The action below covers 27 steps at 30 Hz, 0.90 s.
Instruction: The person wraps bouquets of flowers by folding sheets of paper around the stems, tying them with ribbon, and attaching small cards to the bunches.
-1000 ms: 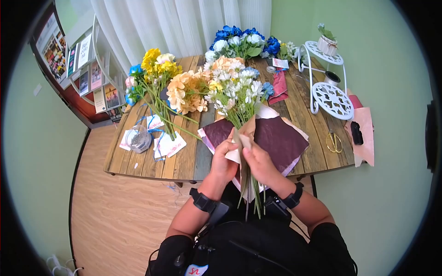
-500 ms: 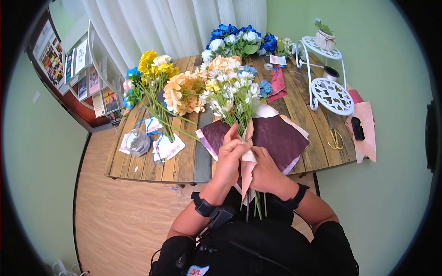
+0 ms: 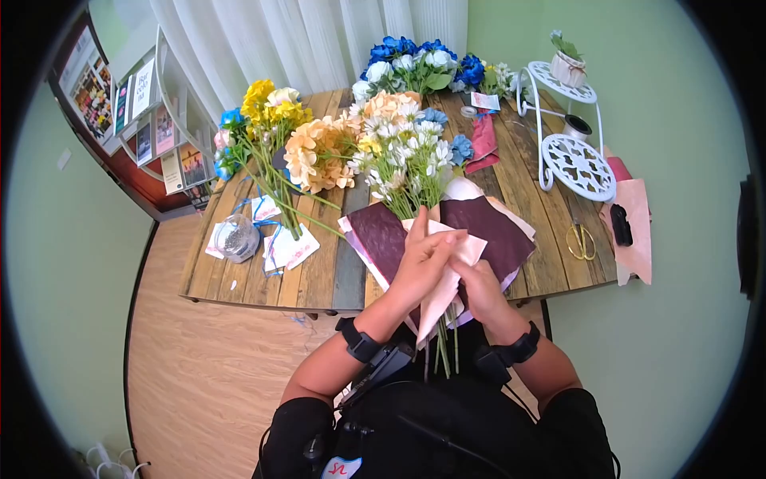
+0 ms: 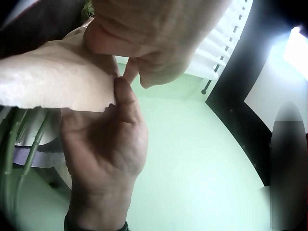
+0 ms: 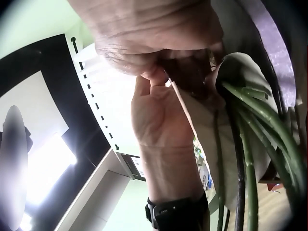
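A bunch of white artificial flowers stands over the front of the table, its green stems hanging past the edge. Pale pink wrapping paper is folded round the stems. My left hand holds the paper across the front, one finger pointing up along the stems and the thumb towards the right hand. My right hand pinches the paper's right side, its thumb at the edge in the left wrist view. Palm and fingers meet close together in the right wrist view. Dark purple wrapping sheets lie beneath.
Peach hydrangeas, yellow flowers and blue flowers lie towards the back. A plastic tub and printed cards are at left. Gold-handled scissors and a white metal stand are at right.
My left hand has moved right across the front of the bunch, carrying the pale paper over the stems. My right hand has shifted right to the paper's side.
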Available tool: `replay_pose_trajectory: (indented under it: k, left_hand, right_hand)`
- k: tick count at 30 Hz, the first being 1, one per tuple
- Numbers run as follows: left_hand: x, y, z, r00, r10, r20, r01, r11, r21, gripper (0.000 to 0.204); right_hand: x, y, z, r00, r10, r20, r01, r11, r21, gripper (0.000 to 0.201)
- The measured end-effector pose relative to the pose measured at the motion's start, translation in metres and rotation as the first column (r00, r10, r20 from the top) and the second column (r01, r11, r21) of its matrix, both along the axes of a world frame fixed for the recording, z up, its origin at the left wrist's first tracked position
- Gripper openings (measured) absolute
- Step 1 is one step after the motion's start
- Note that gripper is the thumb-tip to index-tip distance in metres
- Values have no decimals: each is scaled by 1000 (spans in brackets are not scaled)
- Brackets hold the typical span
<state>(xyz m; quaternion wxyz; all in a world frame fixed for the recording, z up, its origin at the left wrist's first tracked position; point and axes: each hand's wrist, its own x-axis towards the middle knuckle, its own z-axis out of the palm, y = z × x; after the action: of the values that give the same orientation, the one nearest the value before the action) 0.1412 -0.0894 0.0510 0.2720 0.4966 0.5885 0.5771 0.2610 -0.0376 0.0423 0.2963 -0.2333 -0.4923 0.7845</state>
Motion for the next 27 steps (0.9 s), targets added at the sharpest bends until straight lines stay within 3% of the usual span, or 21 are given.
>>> replay_pose_trajectory:
  k: [2, 4, 5, 6, 7, 9, 13, 15, 18, 23, 25, 27]
  left_hand:
    - [0, -7, 2, 988, 140, 61, -148, 976, 160, 26]
    - [-5, -8, -15, 937, 335, 102, -348, 926, 149, 34]
    - [-7, -7, -18, 897, 318, 307, -358, 930, 81, 32]
    - [-9, -7, -22, 813, 300, 499, -353, 936, 13, 31]
    - [-11, -9, -19, 812, 301, 499, -355, 935, 14, 31]
    - [-18, -13, -11, 607, 115, 786, -13, 991, -134, 25]
    - [-24, -5, -16, 554, 116, 824, 32, 987, -160, 22]
    - [-28, 3, -18, 615, 201, 763, -113, 979, -167, 21]
    - [-39, 12, -28, 687, 239, 686, -160, 971, -178, 20]
    - [-40, 17, -26, 670, 302, 678, -208, 953, -219, 24]
    - [-31, 11, -23, 642, 154, 751, 35, 973, -230, 30]
    - [-11, 4, -18, 639, 157, 753, 46, 969, -241, 32]
  right_hand:
    - [1, 4, -3, 1000, 2, -26, -4, 999, -53, 26]
    - [2, 4, 0, 993, -36, -109, 7, 968, -252, 30]
    - [5, 6, -3, 990, -3, -144, -33, 969, -245, 34]
    - [6, 6, -2, 990, -2, -144, -33, 969, -245, 34]
    - [6, 5, -2, 986, -14, -163, -28, 967, -253, 36]
    - [7, 5, -3, 983, -21, -182, -28, 965, -261, 37]
    - [8, 5, -7, 971, 10, -239, -68, 969, -237, 42]
    - [9, 5, -6, 969, 20, -245, -74, 974, -215, 43]
    - [9, 4, -3, 973, 12, -232, -59, 978, -198, 43]
    - [5, 5, -13, 982, -9, -190, -23, 986, -168, 40]
    - [6, 5, -13, 984, 0, -178, -23, 992, -128, 40]
    - [5, 5, -12, 986, 7, -167, -22, 996, -89, 39]
